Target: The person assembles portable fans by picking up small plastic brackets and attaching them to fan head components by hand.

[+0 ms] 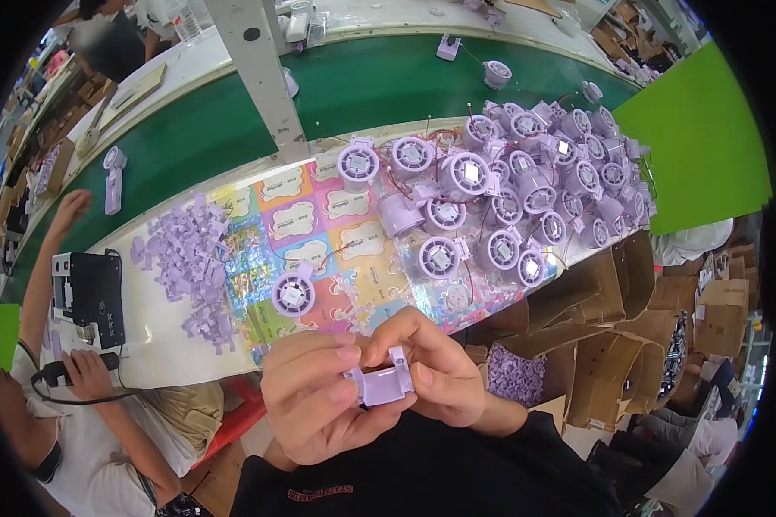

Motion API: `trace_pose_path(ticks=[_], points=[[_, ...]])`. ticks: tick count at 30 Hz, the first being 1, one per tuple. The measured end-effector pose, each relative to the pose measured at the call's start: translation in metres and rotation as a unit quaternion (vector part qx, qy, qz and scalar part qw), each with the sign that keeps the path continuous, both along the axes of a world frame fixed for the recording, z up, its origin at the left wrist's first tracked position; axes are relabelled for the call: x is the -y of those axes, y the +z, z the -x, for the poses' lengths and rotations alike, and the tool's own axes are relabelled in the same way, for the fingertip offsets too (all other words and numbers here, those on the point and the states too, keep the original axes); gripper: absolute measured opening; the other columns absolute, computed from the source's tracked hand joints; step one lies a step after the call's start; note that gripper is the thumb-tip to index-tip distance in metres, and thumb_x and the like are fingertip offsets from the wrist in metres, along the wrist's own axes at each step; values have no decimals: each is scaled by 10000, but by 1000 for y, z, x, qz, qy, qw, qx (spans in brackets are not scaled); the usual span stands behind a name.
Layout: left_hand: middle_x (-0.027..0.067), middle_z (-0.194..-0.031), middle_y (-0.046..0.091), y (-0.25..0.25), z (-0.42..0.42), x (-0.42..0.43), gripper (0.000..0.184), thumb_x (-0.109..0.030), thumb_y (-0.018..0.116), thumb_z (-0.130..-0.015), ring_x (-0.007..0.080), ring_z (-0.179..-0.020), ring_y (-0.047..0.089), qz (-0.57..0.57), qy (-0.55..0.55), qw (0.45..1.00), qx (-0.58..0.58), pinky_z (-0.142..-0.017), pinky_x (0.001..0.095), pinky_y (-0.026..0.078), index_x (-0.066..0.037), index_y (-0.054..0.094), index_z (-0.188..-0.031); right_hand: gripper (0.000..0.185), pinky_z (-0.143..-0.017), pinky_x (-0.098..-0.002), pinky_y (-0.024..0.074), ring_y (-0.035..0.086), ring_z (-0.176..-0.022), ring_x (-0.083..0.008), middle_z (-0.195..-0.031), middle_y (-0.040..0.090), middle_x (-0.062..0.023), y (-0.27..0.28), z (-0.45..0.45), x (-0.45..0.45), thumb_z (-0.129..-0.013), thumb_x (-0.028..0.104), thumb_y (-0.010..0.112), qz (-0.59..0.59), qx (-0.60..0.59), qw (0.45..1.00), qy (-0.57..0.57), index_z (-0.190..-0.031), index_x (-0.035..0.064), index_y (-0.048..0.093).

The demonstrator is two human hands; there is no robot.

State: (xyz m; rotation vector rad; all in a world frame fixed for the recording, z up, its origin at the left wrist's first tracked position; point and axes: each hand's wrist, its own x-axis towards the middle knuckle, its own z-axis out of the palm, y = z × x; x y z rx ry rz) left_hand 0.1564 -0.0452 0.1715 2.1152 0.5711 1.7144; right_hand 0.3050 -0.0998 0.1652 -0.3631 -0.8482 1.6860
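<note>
Lilac bracket (384, 386) is pinched in both hands (312, 403); shirt lettering (321, 493) seems too blurred to read.

Lower centre: left hand (310, 405) and right hand (444, 379) both hold small lilac bracket (385, 386). Above left hand: single lilac fan unit (293, 294) on colourful printed sheet (375, 280). Right of centre: crowded fan cluster (539, 200), red wires among units. Left of centre: heap of lilac parts (185, 258). Far left: co-worker's hand (88, 376) near black box (99, 299). Upper frame: green belt (190, 125).
</note>
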Motion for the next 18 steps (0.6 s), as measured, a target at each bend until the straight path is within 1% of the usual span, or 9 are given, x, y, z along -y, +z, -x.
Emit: trace_pose_path(ticks=[1,4,7,10,13,14,16,18], points=[[116,-1119,591,0,0,0,574,-261,865,-804,253,-871,659,2,-3,1000,8,-657,319,546,-116,541,-1256,419,-950,-310,381,466,-1164,-150,-1274,497,-106,0,0,0,-1056,310,460,-2,0,1000,-1,-1322,-8,404],[119,-1121,592,5,3,2,471,-290,848,-821,251,-866,650,20,7,999,-33,-664,325,546,-107,613,-1186,419,-951,-314,382,474,-1162,-154,-1271,499,-109,1,1,1,-1056,307,462,0,-2,1000,-6,-1328,-5,396],[117,-1127,587,6,4,4,368,-302,829,-834,256,-871,643,24,10,999,-48,-678,336,536,-110,675,-1107,418,-957,-323,383,488,-1149,-157,-1265,504,-110,3,1,2,-1053,303,473,1,2,1000,-7,-1329,0,389],[116,-1137,579,5,7,2,330,-279,813,-844,264,-886,640,-1,-5,998,-65,-695,346,524,-119,693,-1108,418,-964,-333,382,500,-1135,-159,-1255,509,-107,3,1,0,-1047,300,492,-9,3,1000,-13,-1326,6,389],[120,-1151,573,0,5,1,315,-265,797,-854,271,-901,639,-10,-14,999,-43,-702,353,515,-131,695,-1120,417,-963,-331,389,500,-1141,-157,-1250,509,-106,1,3,-3,-1039,285,517,-23,2,1000,-19,-1323,6,392],[122,-1152,572,1,7,1,309,-266,792,-858,273,-908,639,-7,-14,998,-58,-701,354,515,-132,695,-1119,417,-961,-329,393,498,-1146,-155,-1249,509,-107,0,3,-3,-1036,278,527,-27,1,999,-21,-1322,5,393],[127,-1156,572,4,11,1,298,-269,781,-867,277,-924,639,-2,-13,996,-89,-700,356,515,-132,695,-1118,406,-947,-320,407,499,-1146,-154,-1244,514,-109,-2,2,-2,-1031,243,537,-35,13,999,-24,-1322,-2,398],[126,-1155,568,0,11,1,291,-274,766,-878,283,-930,640,4,-17,997,-82,-703,363,515,-131,690,-1119,405,-929,-312,422,508,-1129,-153,-1242,518,-112,-3,3,-2,-1019,199,559,-45,15,998,-37,-1327,-7,398]])
